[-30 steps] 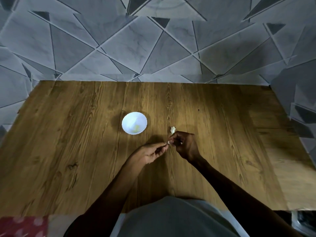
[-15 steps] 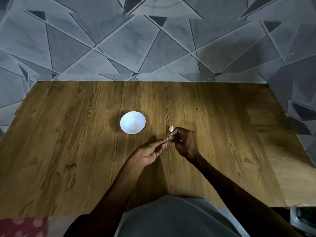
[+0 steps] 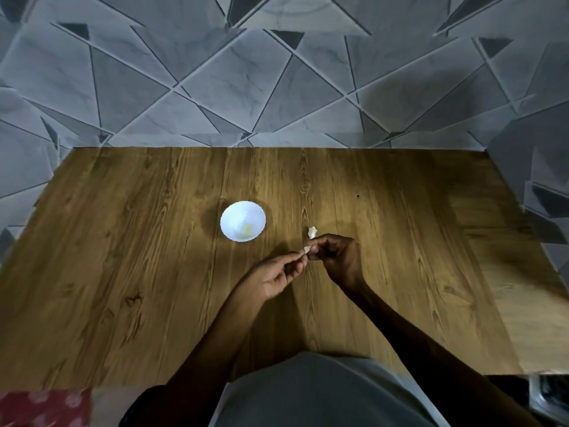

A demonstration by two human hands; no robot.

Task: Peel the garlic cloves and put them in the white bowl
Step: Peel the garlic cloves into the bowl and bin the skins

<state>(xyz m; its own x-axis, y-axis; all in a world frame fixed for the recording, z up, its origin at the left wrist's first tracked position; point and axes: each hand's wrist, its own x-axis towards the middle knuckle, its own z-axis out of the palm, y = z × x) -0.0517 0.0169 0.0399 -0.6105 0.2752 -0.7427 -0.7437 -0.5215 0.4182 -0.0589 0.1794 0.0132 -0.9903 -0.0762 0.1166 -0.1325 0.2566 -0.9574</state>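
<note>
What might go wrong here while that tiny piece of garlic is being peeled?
The garlic clove is pinched only at the fingertips of the left hand and right hand, so it may slip onto the wooden table. The light is dim, so bits of skin could go unnoticed. The white bowl stands apart to the left, so a careless toss might miss it.

- You have one table [image 3: 154,257] before you, with one bowl [image 3: 231,217] on it.
- The bowl holds one pale yellow patch [image 3: 246,237], too blurred to count as separate cloves.
- One clove [image 3: 307,249] sits at your fingertips.
- One white scrap [image 3: 312,232] lies loose; I cannot tell whether it is clove or peel.
- You show two hands: left hand [image 3: 274,274] and right hand [image 3: 337,257].
- One dark speck [image 3: 357,196].
</note>
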